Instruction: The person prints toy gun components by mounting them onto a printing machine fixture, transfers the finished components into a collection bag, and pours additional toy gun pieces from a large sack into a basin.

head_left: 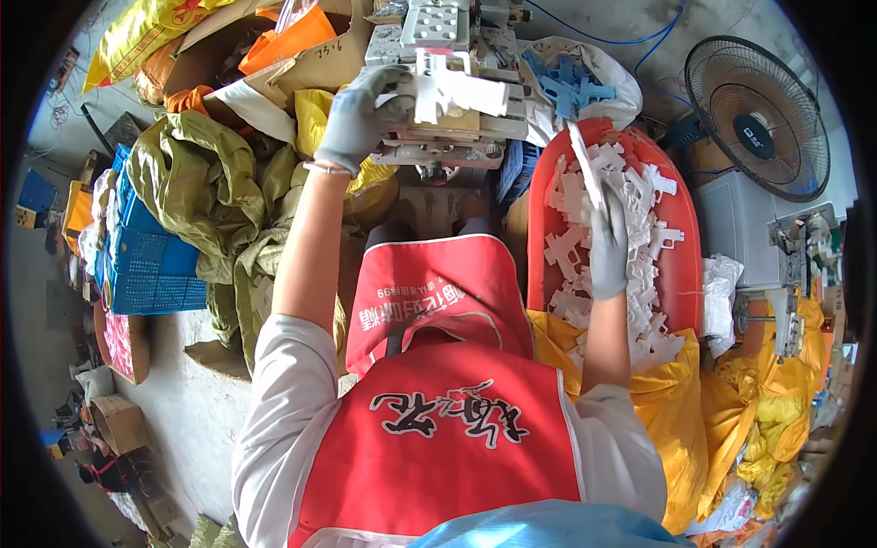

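Observation:
My left hand (354, 121), in a grey glove, is closed at the edge of a white plastic toy pistol (461, 91). That pistol lies over the metal bed of a machine (437, 26), its barrel end pointing right. On the right, my right hand (609, 245), also gloved in grey, grips a second white piece (586, 163) seen edge-on, which looks like another toy pistol. This hand hovers over a red tub (687, 233) heaped with white toy pistols (653, 239). Some of its fingers are hidden behind the glove's back.
A white sack of blue toy pistols (571, 84) stands right of the machine. A fan (756, 119) is at the far right. Yellow sheeting (671, 425) drapes the tub's near end. Leftward are green sacks (196, 173), a blue crate (155, 274) and a cardboard box (333, 59).

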Action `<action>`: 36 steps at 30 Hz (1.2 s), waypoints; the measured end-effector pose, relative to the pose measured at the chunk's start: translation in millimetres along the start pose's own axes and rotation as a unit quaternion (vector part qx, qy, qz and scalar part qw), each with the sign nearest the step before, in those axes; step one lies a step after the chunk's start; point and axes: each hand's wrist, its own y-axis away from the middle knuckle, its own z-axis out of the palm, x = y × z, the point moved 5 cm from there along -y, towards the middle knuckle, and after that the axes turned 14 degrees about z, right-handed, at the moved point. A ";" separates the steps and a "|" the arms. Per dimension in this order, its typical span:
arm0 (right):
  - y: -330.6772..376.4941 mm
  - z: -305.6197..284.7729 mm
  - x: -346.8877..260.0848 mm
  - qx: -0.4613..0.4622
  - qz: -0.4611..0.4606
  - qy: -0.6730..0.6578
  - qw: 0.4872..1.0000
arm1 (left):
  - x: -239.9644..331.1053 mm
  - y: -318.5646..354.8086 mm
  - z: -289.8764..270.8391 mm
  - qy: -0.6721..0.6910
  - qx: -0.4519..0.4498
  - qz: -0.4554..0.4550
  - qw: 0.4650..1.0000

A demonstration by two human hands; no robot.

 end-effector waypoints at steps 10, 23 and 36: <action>-77.1 120.3 -98.9 -0.048 -0.337 0.314 0.886 | -15.9 167.7 -74.8 -0.059 0.168 -0.216 0.960; -78.6 117.5 -100.7 -0.049 -0.427 0.467 0.773 | -32.3 296.4 -69.6 -0.059 0.164 -0.379 0.909; -24.0 -102.0 257.6 -0.032 0.275 0.540 0.795 | -48.6 417.9 -117.2 -0.188 0.070 -0.472 0.858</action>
